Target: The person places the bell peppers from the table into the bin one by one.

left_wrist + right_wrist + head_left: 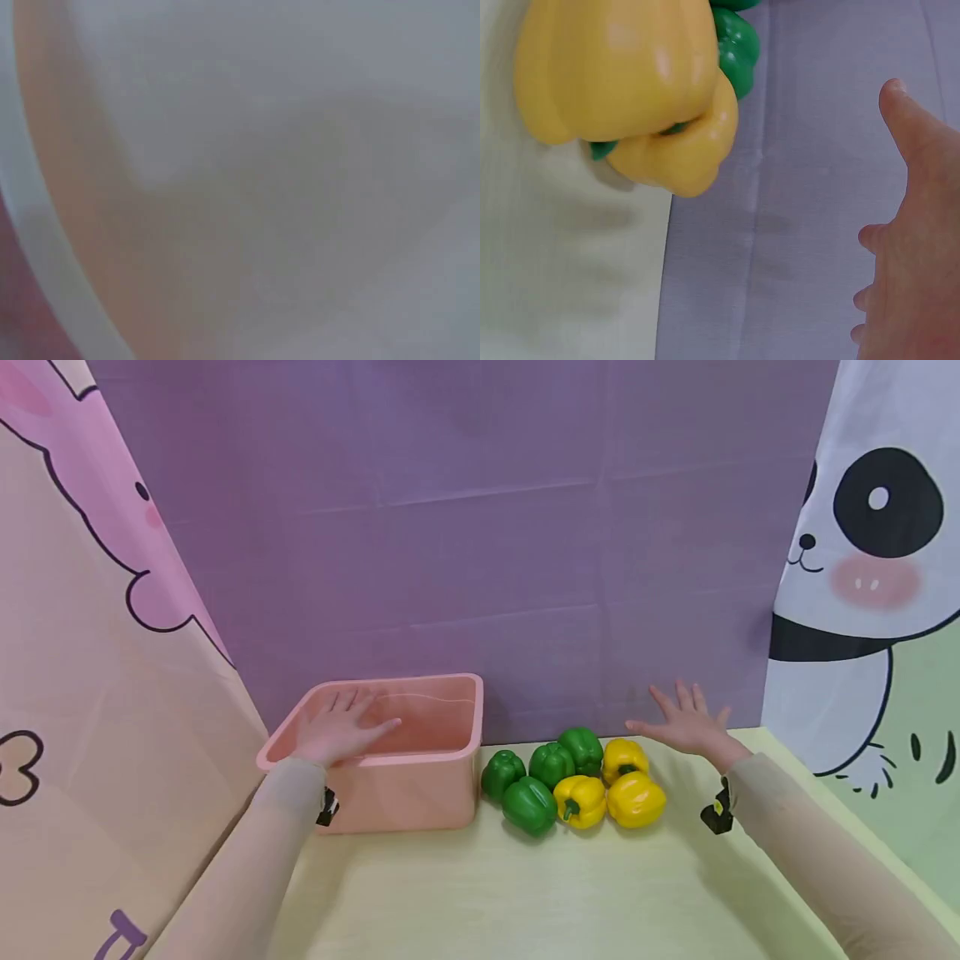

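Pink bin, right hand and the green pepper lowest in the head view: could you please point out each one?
Pink bin (405, 795), head view: on its front outer wall.
Right hand (686, 725), head view: on the back of the hand.
Lowest green pepper (529, 806), head view: on its visible middle.

Pale table (510, 893), pink bin (401, 797), green peppers (529, 806), yellow peppers (636, 799)

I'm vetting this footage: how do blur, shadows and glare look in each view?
Head view: mostly sharp, soft shadows across the table, small highlights on the yellow peppers; left wrist view: heavily blurred, contents too indistinct to name; right wrist view: clearer, soft shadows on the table, shiny highlights on a green pepper.
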The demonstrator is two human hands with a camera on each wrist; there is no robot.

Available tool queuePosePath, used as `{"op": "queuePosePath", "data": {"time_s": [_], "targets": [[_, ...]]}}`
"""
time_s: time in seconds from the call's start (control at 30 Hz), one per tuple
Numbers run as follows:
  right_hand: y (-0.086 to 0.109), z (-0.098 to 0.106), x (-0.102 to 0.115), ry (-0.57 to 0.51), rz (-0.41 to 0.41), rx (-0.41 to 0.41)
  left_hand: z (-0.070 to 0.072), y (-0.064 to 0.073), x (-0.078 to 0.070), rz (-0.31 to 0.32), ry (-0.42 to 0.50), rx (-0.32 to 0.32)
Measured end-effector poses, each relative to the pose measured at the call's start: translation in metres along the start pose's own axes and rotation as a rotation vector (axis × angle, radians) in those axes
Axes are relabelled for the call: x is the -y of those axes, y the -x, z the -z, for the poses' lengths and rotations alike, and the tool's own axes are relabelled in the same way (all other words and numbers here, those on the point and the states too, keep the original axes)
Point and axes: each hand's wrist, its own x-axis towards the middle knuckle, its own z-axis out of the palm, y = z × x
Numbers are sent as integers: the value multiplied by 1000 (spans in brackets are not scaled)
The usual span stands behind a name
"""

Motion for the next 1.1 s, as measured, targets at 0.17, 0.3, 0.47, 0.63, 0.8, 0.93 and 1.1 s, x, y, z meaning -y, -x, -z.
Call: {"op": "queuePosePath", "data": {"time_s": [0.17, 0.3, 0.47, 0.63, 0.8, 0.93, 1.1], "targets": [[5, -4, 0, -10, 11, 3, 2, 10, 7, -39, 27, -116], [7, -7, 1, -10, 32, -14, -2, 19, 12, -82, 68, -239], [10, -12, 2, -25, 62, -33, -10, 30, 19, -125, 64, -403], [13, -19, 1, -48, 75, -30, -18, 41, 27, -161, 18, -494], [16, -27, -1, -68, 68, -18, -29, 51, 33, -220, -3, -559], [19, -34, -3, -79, 71, -9, -38, 56, 39, -218, 10, -603], [23, -43, -2, -119, 87, 3, -46, 60, 46, -217, 0, -667]]}}
